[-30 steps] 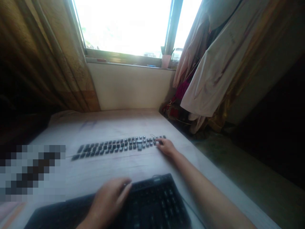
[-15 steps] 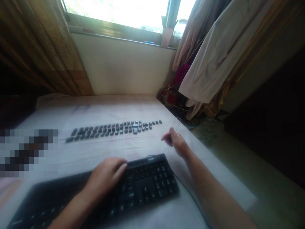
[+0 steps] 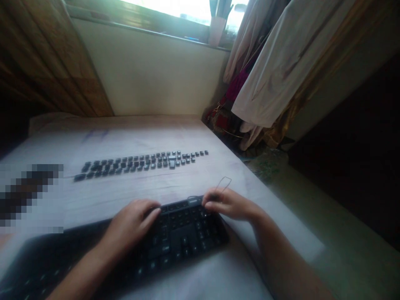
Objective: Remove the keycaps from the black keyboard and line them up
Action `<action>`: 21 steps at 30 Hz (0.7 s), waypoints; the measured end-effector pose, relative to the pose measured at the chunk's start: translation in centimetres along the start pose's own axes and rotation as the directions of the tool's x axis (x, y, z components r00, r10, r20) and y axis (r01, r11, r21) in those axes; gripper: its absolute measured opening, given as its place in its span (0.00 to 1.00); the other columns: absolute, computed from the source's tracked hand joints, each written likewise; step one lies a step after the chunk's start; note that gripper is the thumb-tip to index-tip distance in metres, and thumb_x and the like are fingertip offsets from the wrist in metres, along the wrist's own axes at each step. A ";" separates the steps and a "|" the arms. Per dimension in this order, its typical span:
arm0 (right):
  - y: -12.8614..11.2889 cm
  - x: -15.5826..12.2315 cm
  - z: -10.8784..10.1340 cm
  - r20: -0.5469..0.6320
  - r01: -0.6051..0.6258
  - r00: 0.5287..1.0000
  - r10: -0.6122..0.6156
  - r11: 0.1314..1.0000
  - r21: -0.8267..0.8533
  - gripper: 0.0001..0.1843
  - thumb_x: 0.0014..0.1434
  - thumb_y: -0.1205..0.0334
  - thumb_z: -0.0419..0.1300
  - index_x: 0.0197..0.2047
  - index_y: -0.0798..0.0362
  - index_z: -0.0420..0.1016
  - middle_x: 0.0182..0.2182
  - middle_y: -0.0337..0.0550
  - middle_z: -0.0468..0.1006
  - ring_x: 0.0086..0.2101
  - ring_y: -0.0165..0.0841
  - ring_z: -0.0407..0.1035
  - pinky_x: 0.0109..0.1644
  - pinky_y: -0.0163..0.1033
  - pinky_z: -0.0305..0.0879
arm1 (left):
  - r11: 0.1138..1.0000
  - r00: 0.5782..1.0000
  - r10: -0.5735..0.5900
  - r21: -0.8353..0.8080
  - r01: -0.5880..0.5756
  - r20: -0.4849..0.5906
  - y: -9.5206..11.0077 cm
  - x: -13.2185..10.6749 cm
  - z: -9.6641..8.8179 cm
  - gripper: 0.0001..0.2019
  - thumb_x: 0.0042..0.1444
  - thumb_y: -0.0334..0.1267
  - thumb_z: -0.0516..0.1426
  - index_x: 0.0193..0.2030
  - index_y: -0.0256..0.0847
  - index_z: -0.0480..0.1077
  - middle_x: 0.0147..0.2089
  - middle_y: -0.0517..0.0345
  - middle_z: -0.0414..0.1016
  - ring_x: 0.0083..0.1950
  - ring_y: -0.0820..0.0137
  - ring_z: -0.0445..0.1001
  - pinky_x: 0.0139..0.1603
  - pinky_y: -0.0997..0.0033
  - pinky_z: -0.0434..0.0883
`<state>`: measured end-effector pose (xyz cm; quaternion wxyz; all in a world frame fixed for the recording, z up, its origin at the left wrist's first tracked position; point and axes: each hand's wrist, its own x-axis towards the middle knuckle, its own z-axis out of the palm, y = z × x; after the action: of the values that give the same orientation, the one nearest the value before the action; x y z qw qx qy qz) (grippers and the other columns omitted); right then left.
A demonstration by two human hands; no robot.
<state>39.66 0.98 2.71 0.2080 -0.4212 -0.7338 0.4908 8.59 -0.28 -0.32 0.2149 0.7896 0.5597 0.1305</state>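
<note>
A black computer keyboard lies on the white-covered table, with bare patches where keycaps are off. My left hand is across its middle, thumb and fingers closed at the far edge. At the far right corner, over the number pad, is my right hand, fingers pinched together. A thin bent wire loop sticks up out of that pinch; its other end is hidden in the fingers. Beyond the keyboard, several loose black keycaps lie in long rows.
The table has its right edge beside my right arm, and a cable runs off the keyboard there. A blurred-out patch covers something at left. Hanging clothes, a curtain and a window stand behind.
My right hand has come down and left, from beside the keyboard onto its far right corner, with the wire loop. My left hand stays on the keyboard. The view has tilted slightly down.
</note>
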 end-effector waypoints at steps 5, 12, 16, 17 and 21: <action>-0.3 0.1 0.0 0.033 0.100 0.995 -0.097 0.989 -0.105 0.07 0.62 0.61 0.61 0.38 0.54 0.78 0.34 0.41 0.80 0.37 0.32 0.74 0.44 0.38 0.69 | 1.000 1.000 0.007 0.000 -0.007 -0.002 0.1 -0.1 -0.1 0.18 0.62 0.48 0.49 0.46 0.45 0.76 0.46 0.54 0.81 0.49 0.59 0.77 0.53 0.58 0.71; -0.9 0.3 0.8 0.035 0.193 0.981 -0.191 0.942 -0.274 0.06 0.62 0.64 0.60 0.37 0.54 0.79 0.34 0.44 0.80 0.37 0.33 0.74 0.44 0.37 0.69 | 1.000 1.000 0.020 0.009 -0.020 -0.003 0.0 -0.1 0.1 0.17 0.62 0.48 0.49 0.46 0.46 0.76 0.46 0.55 0.82 0.49 0.60 0.77 0.53 0.59 0.71; -1.2 0.1 1.2 -0.007 0.124 0.991 -0.134 0.933 -0.339 0.06 0.62 0.65 0.60 0.38 0.53 0.79 0.33 0.42 0.81 0.35 0.33 0.75 0.42 0.37 0.69 | 1.000 1.000 0.018 0.013 -0.018 -0.021 0.0 -0.2 0.1 0.17 0.62 0.49 0.50 0.46 0.47 0.76 0.46 0.55 0.82 0.49 0.60 0.77 0.53 0.60 0.71; -1.3 0.1 1.3 -0.020 0.106 0.993 -0.120 0.935 -0.338 0.05 0.61 0.65 0.60 0.38 0.52 0.79 0.33 0.41 0.82 0.34 0.33 0.75 0.42 0.37 0.69 | 1.000 1.000 0.015 0.013 -0.015 -0.025 0.0 -0.2 0.2 0.17 0.62 0.49 0.50 0.45 0.46 0.76 0.46 0.55 0.82 0.49 0.60 0.77 0.53 0.60 0.71; -1.1 -0.3 1.7 -0.052 0.084 0.994 -0.101 0.960 -0.267 0.06 0.59 0.66 0.62 0.41 0.51 0.78 0.35 0.41 0.82 0.35 0.32 0.76 0.42 0.36 0.70 | 0.999 0.999 0.036 0.010 -0.035 -0.028 -0.2 -0.1 0.4 0.18 0.62 0.49 0.50 0.48 0.46 0.76 0.48 0.55 0.81 0.51 0.59 0.76 0.55 0.59 0.71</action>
<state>38.20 -0.37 2.96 0.1963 -0.4262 -0.8044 0.3644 8.57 -0.38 -0.77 0.2011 0.7985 0.5492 0.1428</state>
